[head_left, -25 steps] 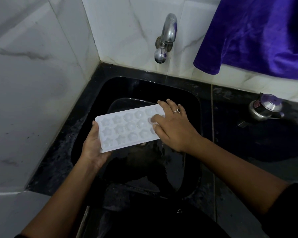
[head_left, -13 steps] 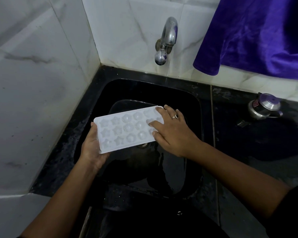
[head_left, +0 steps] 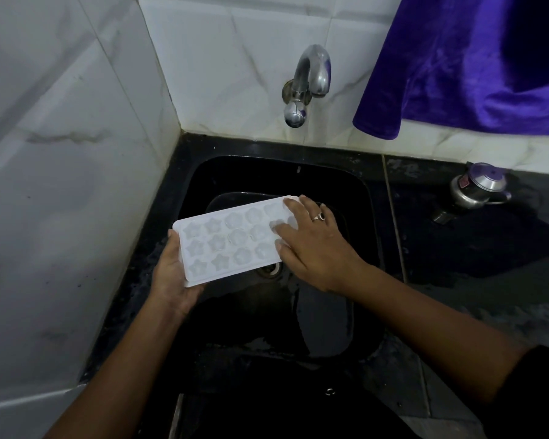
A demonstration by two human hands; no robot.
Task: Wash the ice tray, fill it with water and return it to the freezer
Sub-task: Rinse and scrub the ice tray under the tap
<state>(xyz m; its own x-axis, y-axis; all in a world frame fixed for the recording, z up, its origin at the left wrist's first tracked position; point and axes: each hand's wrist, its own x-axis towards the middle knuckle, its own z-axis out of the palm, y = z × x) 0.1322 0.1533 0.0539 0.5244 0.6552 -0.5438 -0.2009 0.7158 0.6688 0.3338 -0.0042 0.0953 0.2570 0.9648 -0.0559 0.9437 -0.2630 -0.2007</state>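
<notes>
As one ice tray (head_left: 227, 248) hangs over sink (head_left: 235, 174) | left hand (head_left: 171, 280) grips it | right hand (head_left: 314, 245) flat atop

Room and obstructions around your sink:
- Middle: white plastic ice tray (head_left: 232, 242) spans the black stone sink basin (head_left: 222, 175); basin open in front of and behind it.
- Left: white marble-tiled wall (head_left: 61, 185) closes that side, hard against the rim.
- Back: curved chrome tap (head_left: 308, 80) juts over the far edge, clear gap below.
- Right: dark wet worktop (head_left: 473, 248) open to you, save a small lidded steel pot (head_left: 477, 188) near the wall, under a hanging purple velvet cloth (head_left: 473, 68).
</notes>
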